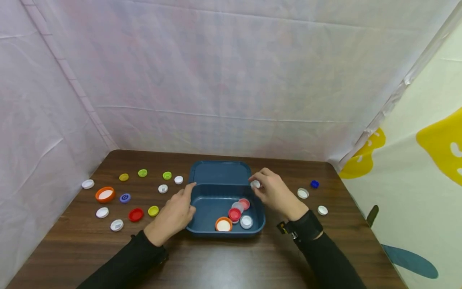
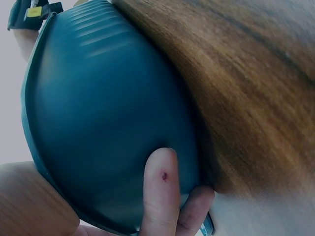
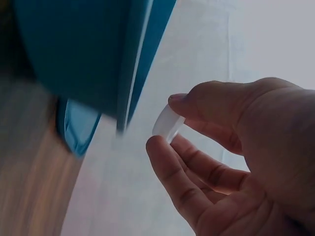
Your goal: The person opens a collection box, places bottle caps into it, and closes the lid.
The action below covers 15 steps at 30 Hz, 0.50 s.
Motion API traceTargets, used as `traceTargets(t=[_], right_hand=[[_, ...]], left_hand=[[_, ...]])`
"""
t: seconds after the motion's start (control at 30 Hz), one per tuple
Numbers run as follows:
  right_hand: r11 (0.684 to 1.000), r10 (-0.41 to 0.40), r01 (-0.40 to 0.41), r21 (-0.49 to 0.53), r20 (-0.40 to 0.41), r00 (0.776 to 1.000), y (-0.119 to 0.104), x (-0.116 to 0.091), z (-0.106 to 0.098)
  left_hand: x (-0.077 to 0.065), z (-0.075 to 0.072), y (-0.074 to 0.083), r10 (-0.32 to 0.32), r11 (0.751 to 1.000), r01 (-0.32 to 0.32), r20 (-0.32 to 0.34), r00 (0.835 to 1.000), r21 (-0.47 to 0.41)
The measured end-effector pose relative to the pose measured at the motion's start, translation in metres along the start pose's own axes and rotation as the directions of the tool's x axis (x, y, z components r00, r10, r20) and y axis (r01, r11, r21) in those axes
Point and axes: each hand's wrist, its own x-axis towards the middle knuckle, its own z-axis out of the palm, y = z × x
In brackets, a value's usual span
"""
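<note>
On the table stands a dark blue plastic box (image 1: 216,204) with caps inside: an orange-rimmed cap (image 1: 223,224), a red cap (image 1: 234,214), a white cap (image 1: 246,222) and other reddish and clear ones. My left hand (image 1: 174,212) grips the left side of the box, with fingers (image 2: 162,189) lying against its outer wall. Over the back right corner, my right hand (image 1: 276,194) pinches a whitish bottle cap (image 3: 168,122) between thumb and fingertips. That cap is held just outside the rim in the right wrist view.
A matching blue lid (image 1: 220,171) lies behind the box. Loose caps are spread at left, among them a red cap (image 1: 136,214), an orange-rimmed cap (image 1: 105,194) and a yellow cap (image 1: 153,210). At right lie a blue cap (image 1: 315,184) and two whitish caps (image 1: 323,210).
</note>
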Motion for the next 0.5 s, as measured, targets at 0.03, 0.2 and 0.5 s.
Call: traceTargets(t=[0.03, 0.2, 0.5], right_hand=[[1.000, -0.011, 0.011, 0.006, 0.020, 1.000, -0.005, -0.002, 0.001], [0.997, -0.059, 0.050, 0.061, 0.166, 0.984, -0.023, -0.009, 0.008], [0.986, -0.087, 0.025, 0.167, 0.374, 0.923, -0.040, -0.018, 0.013]], left_hand=[[0.000, 0.000, 0.000, -0.001, 1.000, 0.001, 0.001, 1.000, 0.000], [0.001, 0.001, 0.000, -0.017, 1.000, 0.017, 0.008, 1.000, 0.000], [0.002, 0.001, 0.000, -0.011, 1.000, 0.011, 0.009, 1.000, 0.000]])
